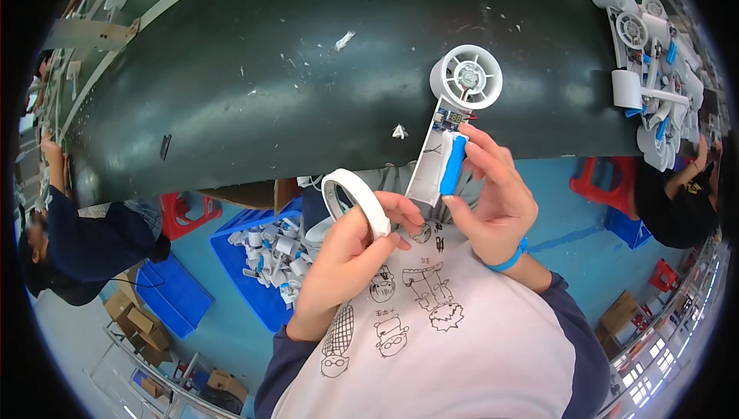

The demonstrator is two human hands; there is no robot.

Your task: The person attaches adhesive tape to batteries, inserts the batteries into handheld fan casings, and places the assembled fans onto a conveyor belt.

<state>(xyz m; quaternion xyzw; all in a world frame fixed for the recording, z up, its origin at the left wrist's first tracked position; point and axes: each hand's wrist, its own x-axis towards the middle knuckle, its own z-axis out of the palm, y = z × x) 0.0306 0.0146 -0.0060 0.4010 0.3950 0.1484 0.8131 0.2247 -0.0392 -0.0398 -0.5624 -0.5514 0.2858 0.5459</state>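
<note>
My left hand is closed around a white ring-shaped roll of tape, held in front of my shirt. With its thumb and fingers, my right hand grips an opened handheld fan at the side of its handle. The fan's round white head points away from me over the table. Inside the handle lie a blue cylindrical battery and a small circuit board by the head. A white strip runs along the battery's left side. The two hands are apart.
The dark table carries white scraps and a small black piece. A pile of fan parts is at the right. Below left stands a blue crate of white parts. People sit at both sides near red stools.
</note>
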